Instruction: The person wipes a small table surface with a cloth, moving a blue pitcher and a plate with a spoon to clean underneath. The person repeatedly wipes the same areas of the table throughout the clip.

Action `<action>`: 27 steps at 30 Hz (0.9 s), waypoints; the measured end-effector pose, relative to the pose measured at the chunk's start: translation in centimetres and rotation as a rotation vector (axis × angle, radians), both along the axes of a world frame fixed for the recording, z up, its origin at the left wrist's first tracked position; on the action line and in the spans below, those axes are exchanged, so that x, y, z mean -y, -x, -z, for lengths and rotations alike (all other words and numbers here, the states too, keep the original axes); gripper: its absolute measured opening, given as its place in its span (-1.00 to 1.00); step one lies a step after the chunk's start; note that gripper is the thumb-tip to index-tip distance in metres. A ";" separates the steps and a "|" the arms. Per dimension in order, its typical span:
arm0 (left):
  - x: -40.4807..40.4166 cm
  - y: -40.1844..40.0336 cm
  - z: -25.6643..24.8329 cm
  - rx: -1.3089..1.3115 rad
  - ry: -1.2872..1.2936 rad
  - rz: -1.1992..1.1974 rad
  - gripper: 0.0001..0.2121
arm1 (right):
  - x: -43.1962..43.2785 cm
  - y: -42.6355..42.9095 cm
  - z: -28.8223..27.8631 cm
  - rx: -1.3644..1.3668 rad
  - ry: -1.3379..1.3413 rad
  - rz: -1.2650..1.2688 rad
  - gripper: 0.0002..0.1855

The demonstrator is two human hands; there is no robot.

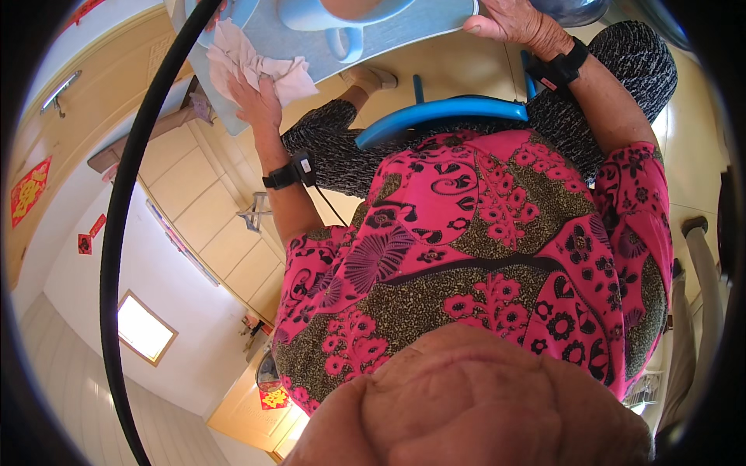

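Observation:
My left hand (258, 103) rests palm down on a crumpled whitish cloth or paper tissue (256, 64), with its fingers pressed into the folds at the left part of a light blue tabletop (396, 43). To the right of the cloth stands a large light blue cup (309, 14) with a handle, cut off by the top edge; something brownish shows inside it. My right hand (506, 22) lies at the table's right edge, thumb spread, holding nothing visible; its fingertips are partly cut off. At the upper left a blue dish (242, 14) with reddish contents is partly visible behind a black cable.
A shiny rounded metal vessel (574, 9) is beyond my right wrist. The blue curved bar of a chair or stool (443, 110) is between my lap and the table. A black cable (125, 157) crosses the left side. A small folding stool (254, 212) stands on the floor.

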State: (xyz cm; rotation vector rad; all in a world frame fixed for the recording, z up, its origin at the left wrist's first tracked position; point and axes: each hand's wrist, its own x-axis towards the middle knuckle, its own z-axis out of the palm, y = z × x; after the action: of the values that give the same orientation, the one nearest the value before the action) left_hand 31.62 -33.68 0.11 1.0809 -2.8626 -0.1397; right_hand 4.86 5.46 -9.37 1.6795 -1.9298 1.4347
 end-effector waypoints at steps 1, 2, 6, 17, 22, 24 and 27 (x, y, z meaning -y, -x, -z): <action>0.5 0.4 0.0 0.008 0.005 -0.012 -0.25 | 0.0 0.0 0.0 0.001 -0.001 -0.001 0.00; 1.0 0.7 0.1 0.017 0.010 -0.023 -0.24 | -0.1 0.1 0.1 0.002 -0.003 -0.001 0.00; 2.7 2.5 -0.1 0.018 0.013 -0.033 -0.22 | 0.4 0.4 1.3 -0.021 0.043 0.001 0.01; 10.5 7.6 0.8 -0.099 -0.011 0.188 -0.22 | 0.4 0.4 1.4 -0.014 0.063 -0.028 0.01; 14.4 9.5 1.8 -0.199 0.066 0.245 -0.36 | 0.0 0.1 0.5 0.005 0.020 -0.027 0.00; 15.5 9.6 2.1 -0.181 0.073 0.243 -0.35 | 0.0 0.2 0.5 0.011 0.019 -0.035 0.01; 16.5 8.9 1.7 -0.052 0.001 0.241 -0.16 | 0.4 0.4 1.8 0.021 0.043 -0.054 0.02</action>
State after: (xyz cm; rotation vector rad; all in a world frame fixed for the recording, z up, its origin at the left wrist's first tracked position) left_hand 22.74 -50.16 -1.64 0.7171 -2.9344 -0.1770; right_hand 4.43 5.09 -11.20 1.7166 -1.8649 1.5082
